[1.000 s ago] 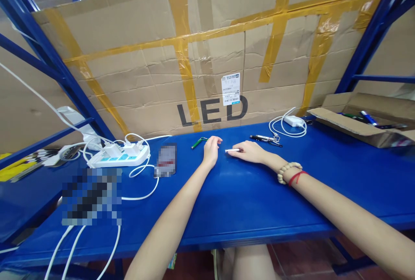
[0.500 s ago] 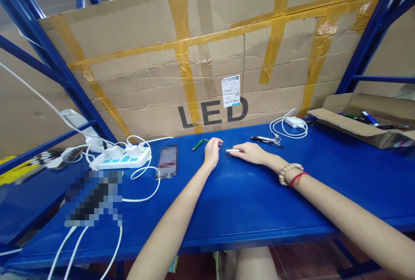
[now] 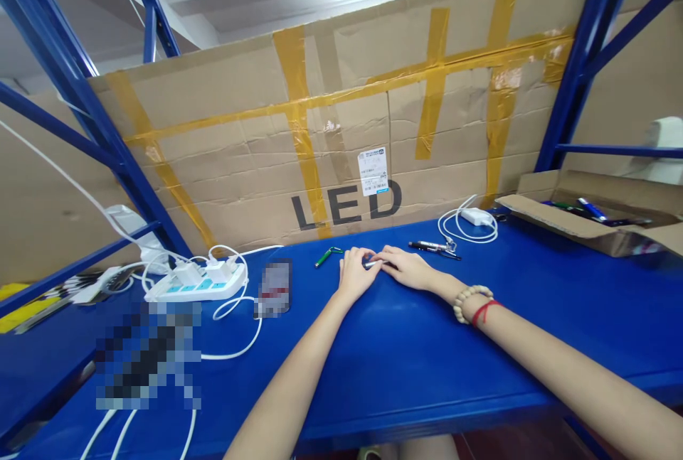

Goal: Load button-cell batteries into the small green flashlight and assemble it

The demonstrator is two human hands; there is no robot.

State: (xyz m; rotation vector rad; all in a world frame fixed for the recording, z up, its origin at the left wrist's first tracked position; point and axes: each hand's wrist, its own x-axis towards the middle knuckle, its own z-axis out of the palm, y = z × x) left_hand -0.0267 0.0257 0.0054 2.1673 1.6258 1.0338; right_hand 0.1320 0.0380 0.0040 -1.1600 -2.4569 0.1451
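Observation:
My right hand (image 3: 410, 268) is closed on a short, slim, silvery-white tube (image 3: 372, 263) that looks like part of a pen. Its other end meets the curled fingers of my left hand (image 3: 355, 276), which are also closed round it. Both hands rest low over the blue table, fingertips almost together. Left of them lies a green bent pen part (image 3: 326, 257). Several black-and-silver pens (image 3: 435, 248) lie just beyond my right hand. Finer details of the tube are hidden by the fingers.
A white power strip (image 3: 200, 284) with plugs and cables stands left, beside a phone (image 3: 274, 289). A white adapter with a coiled cable (image 3: 477, 217) lies at the back right. An open cardboard box (image 3: 576, 222) holds pens. Taped cardboard (image 3: 256, 161) backs the blue table (image 3: 427, 367).
My left hand has moved right and taken hold of the tube's free end; before, it was apart from it. The camera has tilted upward slightly.

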